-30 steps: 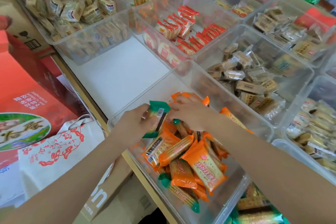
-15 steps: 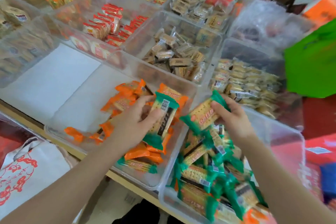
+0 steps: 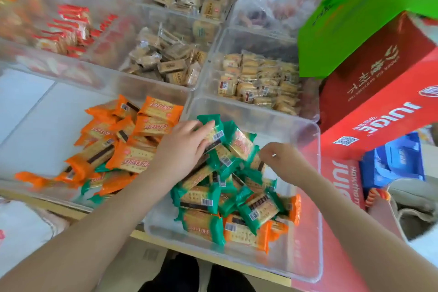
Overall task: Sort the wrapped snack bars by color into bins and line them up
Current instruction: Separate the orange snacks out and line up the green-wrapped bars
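Note:
Two clear bins stand side by side at the table's front edge. The left bin holds mostly orange bars, with a few green ones at its near side. The right bin holds a pile of green bars, with orange bars at its near side. My left hand reaches over the wall between the bins and grips a green bar above the pile. My right hand pinches the end of another green bar that lies on the pile.
Behind stand more clear bins: red-wrapped bars, brown snacks and yellow-beige snacks. Red juice cartons, a green bag and a blue box crowd the right side. The table edge runs close to me.
The view swung right from the orange bin to the green bin. My left hand carried its green bar across into the right bin. My right hand lowered its green bar onto the pile.

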